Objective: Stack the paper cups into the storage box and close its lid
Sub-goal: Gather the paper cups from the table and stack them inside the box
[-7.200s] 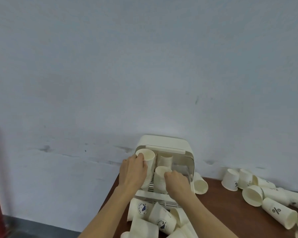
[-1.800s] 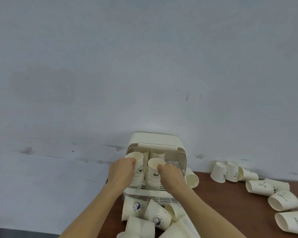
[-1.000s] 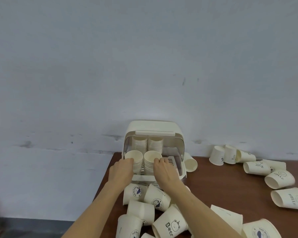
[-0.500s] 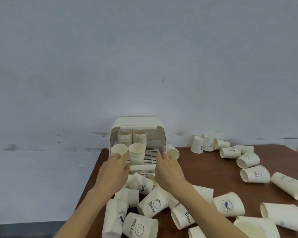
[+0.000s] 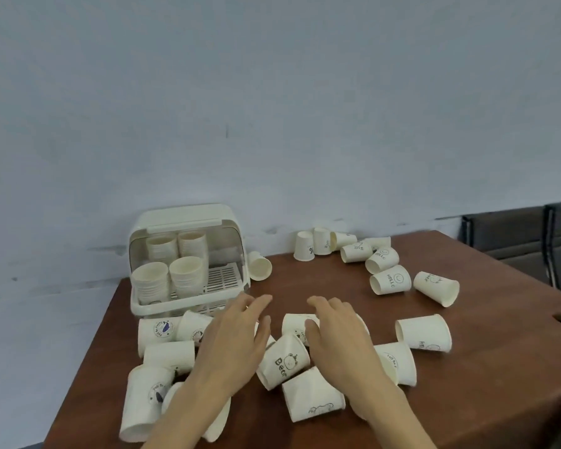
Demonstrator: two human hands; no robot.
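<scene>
A pale grey-blue wall backs a brown wooden table (image 5: 467, 335), and against that wall, at the table's far left corner, stands the storage box (image 5: 188, 222) with its lid (image 5: 183, 217) swung up and open. Inside the box stand four stacks of paper cups (image 5: 172, 267), two at the back and two at the front; the slatted floor to their right is bare. Just in front of the box, both hands hover over a heap of loose cups (image 5: 285, 358) lying on their sides. The left hand (image 5: 232, 343) and right hand (image 5: 337, 338) hold nothing, fingers spread and relaxed, though whether the right fingertips touch the cup beneath is hard to tell. More cups (image 5: 389, 280) lie scattered well to the right of the box. By my reckoning the job is perhaps half done: many cups remain to be gathered and stacked, and the lid is not yet closed.
</scene>
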